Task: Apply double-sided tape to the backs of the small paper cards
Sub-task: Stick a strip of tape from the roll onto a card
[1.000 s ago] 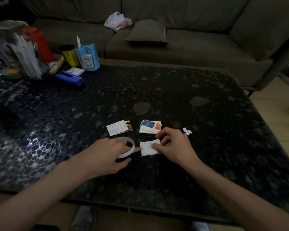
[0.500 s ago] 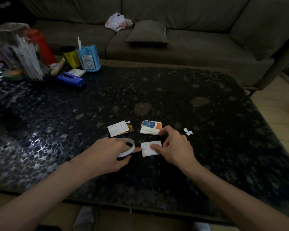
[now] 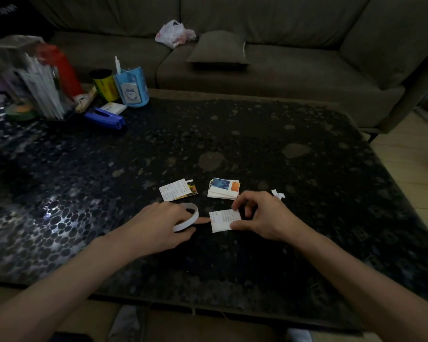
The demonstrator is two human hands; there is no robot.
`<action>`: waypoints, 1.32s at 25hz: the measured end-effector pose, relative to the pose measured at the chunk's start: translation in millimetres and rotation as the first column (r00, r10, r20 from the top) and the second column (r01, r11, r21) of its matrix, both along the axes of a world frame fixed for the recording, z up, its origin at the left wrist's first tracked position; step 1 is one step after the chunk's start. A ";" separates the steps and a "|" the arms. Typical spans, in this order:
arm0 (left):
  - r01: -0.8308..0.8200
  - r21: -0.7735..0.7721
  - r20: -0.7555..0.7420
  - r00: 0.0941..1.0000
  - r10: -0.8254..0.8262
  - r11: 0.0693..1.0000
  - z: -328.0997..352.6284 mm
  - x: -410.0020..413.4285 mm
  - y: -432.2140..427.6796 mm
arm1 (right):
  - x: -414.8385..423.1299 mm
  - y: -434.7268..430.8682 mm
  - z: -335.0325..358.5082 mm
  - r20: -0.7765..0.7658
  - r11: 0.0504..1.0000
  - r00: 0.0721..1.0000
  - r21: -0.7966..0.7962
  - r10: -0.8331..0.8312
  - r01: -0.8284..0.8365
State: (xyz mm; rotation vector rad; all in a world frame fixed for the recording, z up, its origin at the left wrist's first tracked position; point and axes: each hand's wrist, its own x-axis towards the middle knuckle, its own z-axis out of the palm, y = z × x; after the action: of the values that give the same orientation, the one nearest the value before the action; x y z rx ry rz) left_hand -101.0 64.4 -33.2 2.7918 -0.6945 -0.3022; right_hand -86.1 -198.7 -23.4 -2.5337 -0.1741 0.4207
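Now the small card (image 3: 223, 222) lies back up on the tabletop (image 3: 257, 144), with its long axis running about left to right. The right hand (image 3: 262, 218) pinches its right edge. The left hand (image 3: 156, 227) grips the tape roll (image 3: 185, 223), its forefinger touching the card's left edge.

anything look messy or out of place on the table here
Only small things. Two white paper scraps lie loose on the table just beyond the right hand, likely peeled tape backing. The cards left of the stack lie askew, overlapping. Nothing looks spilled or damaged.
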 end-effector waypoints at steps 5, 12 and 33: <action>-0.067 -0.190 -0.021 0.998 0.064 0.979 1.7 -2.0 -2.5 | 3.3 -0.2 -0.5 -0.006 1.000 1.000 -0.008 0.025 -0.025; -0.269 -0.473 -0.230 0.957 0.177 0.839 -1.1 -1.8 -30.9 | -1.4 0.1 -1.7 0.024 0.995 0.998 0.075 0.063 -0.065; -0.435 -0.711 -0.371 0.899 0.231 0.552 22.6 5.1 -44.0 | -8.8 18.0 8.2 -0.152 0.706 0.957 0.649 -0.246 0.284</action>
State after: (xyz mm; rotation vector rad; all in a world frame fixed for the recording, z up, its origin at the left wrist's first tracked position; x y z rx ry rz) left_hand -95.9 20.4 -10.7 1.9139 -0.1300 -0.1799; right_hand -95.0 -180.7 -15.3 -1.7895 0.0631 0.2468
